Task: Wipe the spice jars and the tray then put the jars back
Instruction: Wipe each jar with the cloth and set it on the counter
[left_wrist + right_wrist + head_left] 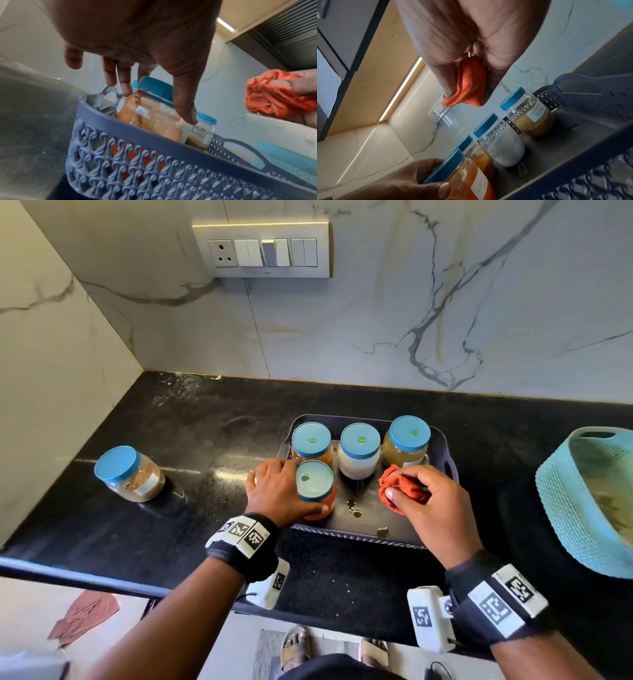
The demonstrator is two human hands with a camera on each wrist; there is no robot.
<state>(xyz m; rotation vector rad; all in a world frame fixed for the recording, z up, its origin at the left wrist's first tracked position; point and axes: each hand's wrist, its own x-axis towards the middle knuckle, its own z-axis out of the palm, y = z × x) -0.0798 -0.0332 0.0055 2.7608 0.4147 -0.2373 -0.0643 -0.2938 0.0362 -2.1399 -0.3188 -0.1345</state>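
Note:
A dark blue lattice tray point(359, 536) sits on the black counter. Along its back stand a turmeric-coloured jar point(311, 441), a salt jar point(359, 450) and a coriander jar point(407, 440), all with blue lids. At the front left stands the orange chilli jar point(315, 487). My left hand point(282, 493) grips it, thumb on its near side point(444, 189) and fingers behind. My right hand point(424, 501) holds a bunched orange cloth point(400, 486) above the tray's right half. A fifth jar point(128, 474) of brown spice stands on the counter at the left.
Yellowish drips point(354, 510) mark the tray floor. A teal basket point(565, 508) lies at the right. The marble wall with a switch panel point(262, 251) runs behind, another wall closes the left. A pink cloth point(85, 618) lies on the floor.

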